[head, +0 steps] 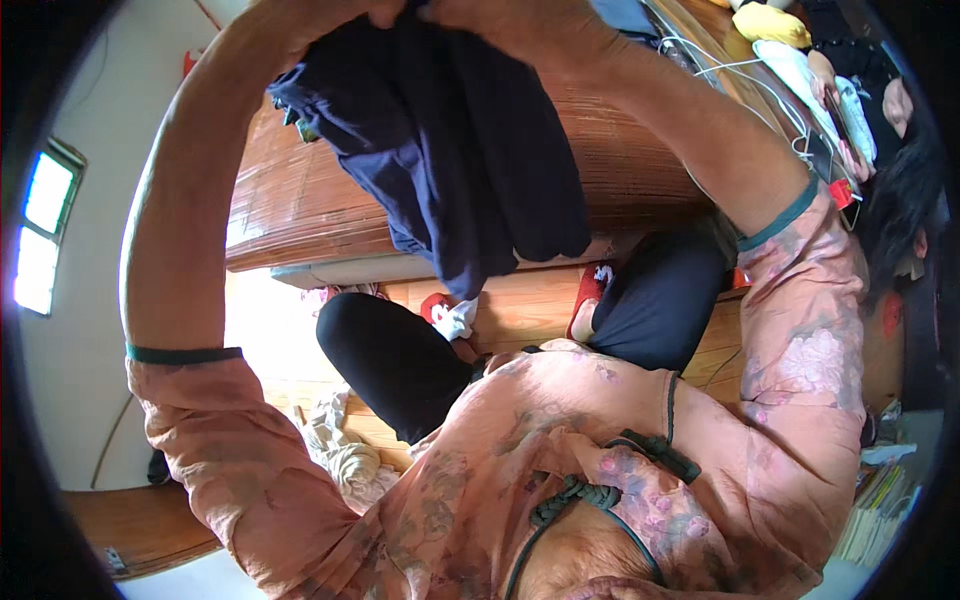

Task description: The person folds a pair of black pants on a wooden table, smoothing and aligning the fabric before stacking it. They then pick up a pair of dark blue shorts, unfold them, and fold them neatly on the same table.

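Note:
A dark navy cloth garment (465, 142) hangs in loose folds from the top edge of the view, in front of a bed. My left hand (384, 10) grips its upper part, the fingers partly cut off by the picture's edge. Close beside it, my right hand (442, 10) also holds the bunched top of the cloth, most of that hand out of frame. Both arms are raised and stretched forward. The garment's lower end hangs past the bed's edge, above the floor.
A woven bamboo mat (630, 157) covers the bed. White cables (787, 112) run along its right side, where another person with dark hair (904, 202) is close by. Crumpled pale cloth (349, 457) lies on the wooden floor (517, 300); books (874, 514) stand at lower right.

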{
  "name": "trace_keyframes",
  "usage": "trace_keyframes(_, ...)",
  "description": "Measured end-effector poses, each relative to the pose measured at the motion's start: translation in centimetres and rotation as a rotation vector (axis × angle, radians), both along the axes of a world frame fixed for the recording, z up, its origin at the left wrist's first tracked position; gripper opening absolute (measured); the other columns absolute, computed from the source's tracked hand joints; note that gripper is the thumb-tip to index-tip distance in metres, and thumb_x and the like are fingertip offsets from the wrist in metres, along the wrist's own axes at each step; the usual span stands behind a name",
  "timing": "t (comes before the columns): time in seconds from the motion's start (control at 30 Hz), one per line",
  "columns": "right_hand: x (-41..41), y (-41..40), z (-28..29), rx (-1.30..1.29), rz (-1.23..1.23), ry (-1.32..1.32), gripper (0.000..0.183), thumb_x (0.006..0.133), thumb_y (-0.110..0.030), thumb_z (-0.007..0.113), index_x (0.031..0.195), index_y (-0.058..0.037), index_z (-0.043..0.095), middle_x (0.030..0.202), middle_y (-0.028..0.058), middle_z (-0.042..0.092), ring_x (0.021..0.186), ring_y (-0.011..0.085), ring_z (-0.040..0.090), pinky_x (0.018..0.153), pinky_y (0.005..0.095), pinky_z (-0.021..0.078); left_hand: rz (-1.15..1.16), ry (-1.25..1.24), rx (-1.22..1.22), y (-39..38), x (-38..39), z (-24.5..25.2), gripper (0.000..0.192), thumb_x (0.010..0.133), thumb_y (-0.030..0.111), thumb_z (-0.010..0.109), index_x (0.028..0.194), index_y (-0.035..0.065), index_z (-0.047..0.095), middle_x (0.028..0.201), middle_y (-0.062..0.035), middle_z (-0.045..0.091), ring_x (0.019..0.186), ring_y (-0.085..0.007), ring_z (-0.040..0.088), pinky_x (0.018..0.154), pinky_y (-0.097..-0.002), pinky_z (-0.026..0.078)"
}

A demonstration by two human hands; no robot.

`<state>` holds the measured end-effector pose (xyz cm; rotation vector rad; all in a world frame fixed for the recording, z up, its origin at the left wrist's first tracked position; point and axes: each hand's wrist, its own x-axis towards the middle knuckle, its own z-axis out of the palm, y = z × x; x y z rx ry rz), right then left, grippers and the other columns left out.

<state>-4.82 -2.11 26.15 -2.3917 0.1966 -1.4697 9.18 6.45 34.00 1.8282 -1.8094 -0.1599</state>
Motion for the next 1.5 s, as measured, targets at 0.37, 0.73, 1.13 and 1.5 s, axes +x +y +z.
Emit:
trace_keyframes(0.37, -1.1, 3.1, -10.5, 0.422, 0.061, -0.049, 0.064, 0.075, -0.007, 0.070, 0.131, -0.0055, 0.040, 0.119, 0.0203, 0.054, 0.118, 0.0346, 0.052, 0.098, 0.0436, 0.0431, -0.185, -0.066, 0.030, 1.6, 5.7, 3.6, 0.050, 0.062, 0.007, 0.062, 0.112, 0.0038, 0.063, 0.094, -0.0083, 0.065, 0.087, -0.0190, 0.062, 0.084, -0.0279, 0.050)
trace_keyframes(0.73, -3.3, 2.5, -18.7, 0.613, 0.095, 0.182, 0.031, 0.079, -0.008, 0.069, 0.107, 0.0009, 0.061, 0.097, 0.0182, 0.064, 0.095, 0.0314, 0.063, 0.083, 0.0374, 0.0487, -0.016, 0.069, 0.053, 0.7, 5.8, 2.4, 0.068, 0.039, 0.011, 0.054, 0.107, 0.0041, 0.062, 0.092, -0.0058, 0.065, 0.087, -0.0187, 0.061, 0.089, -0.0255, 0.046)
trace_keyframes(1.13, -2.1, 7.1, -20.1, 0.551, 0.250, 0.137, 0.027, 0.082, -0.013, 0.064, 0.105, -0.0024, 0.053, 0.084, 0.0228, 0.062, 0.084, 0.0414, 0.062, 0.072, 0.0471, 0.0480, -0.122, 0.130, 0.200, 1.6, 8.9, 3.4, 0.071, 0.046, 0.011, 0.060, 0.116, 0.0044, 0.061, 0.103, -0.0068, 0.067, 0.098, -0.0177, 0.063, 0.095, -0.0283, 0.046)
trace_keyframes(1.5, -0.4, 5.2, -19.9, 0.574, 0.075, 0.060, 0.076, 0.068, -0.002, 0.075, 0.134, -0.0029, 0.037, 0.124, 0.0221, 0.049, 0.121, 0.0369, 0.048, 0.106, 0.0424, 0.0364, -0.205, 0.078, 0.208, 2.1, 10.9, 3.5, 0.075, 0.047, 0.008, 0.064, 0.122, 0.0039, 0.058, 0.111, -0.0087, 0.065, 0.104, -0.0195, 0.062, 0.101, -0.0306, 0.044)
